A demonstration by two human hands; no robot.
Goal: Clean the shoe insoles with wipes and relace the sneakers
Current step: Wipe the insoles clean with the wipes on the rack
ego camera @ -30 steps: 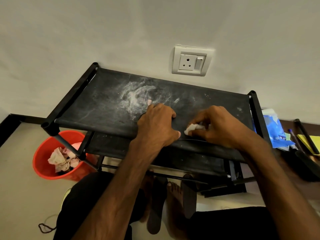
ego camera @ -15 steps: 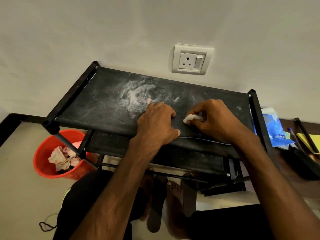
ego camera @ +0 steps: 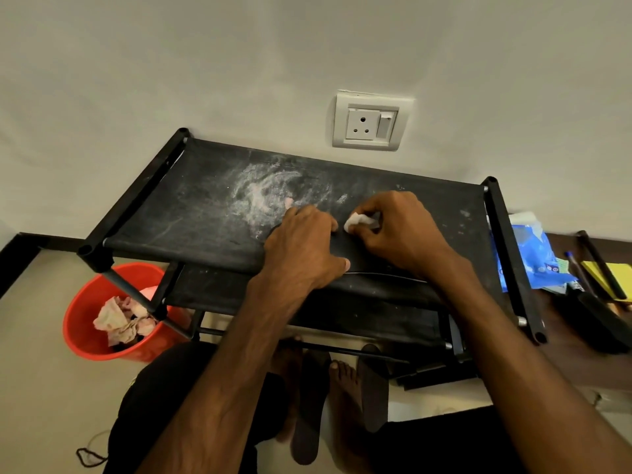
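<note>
A black insole (ego camera: pixel 379 268) lies along the front of the dusty black fabric top of a shoe rack (ego camera: pixel 191 213), hard to tell apart from the fabric. My left hand (ego camera: pixel 304 248) holds its left end down, fingers curled and thumb at the front edge. My right hand (ego camera: pixel 400 230) pinches a small crumpled white wipe (ego camera: pixel 357 222) against the insole, right beside my left knuckles. Two more dark insoles (ego camera: pixel 309 405) lie on the floor by my bare feet.
A red bucket (ego camera: pixel 82 323) with used wipes stands on the floor at the left, under the rack's corner. A blue wipe packet (ego camera: pixel 526 254), pens and a yellow pad (ego camera: pixel 605 275) lie to the right. A wall socket (ego camera: pixel 371 123) is behind the rack. A dark lace (ego camera: pixel 89 456) lies on the floor.
My right hand has slid the wipe away from the rack's front edge, farther back and a little left across the insole. My left hand has stayed in place.
</note>
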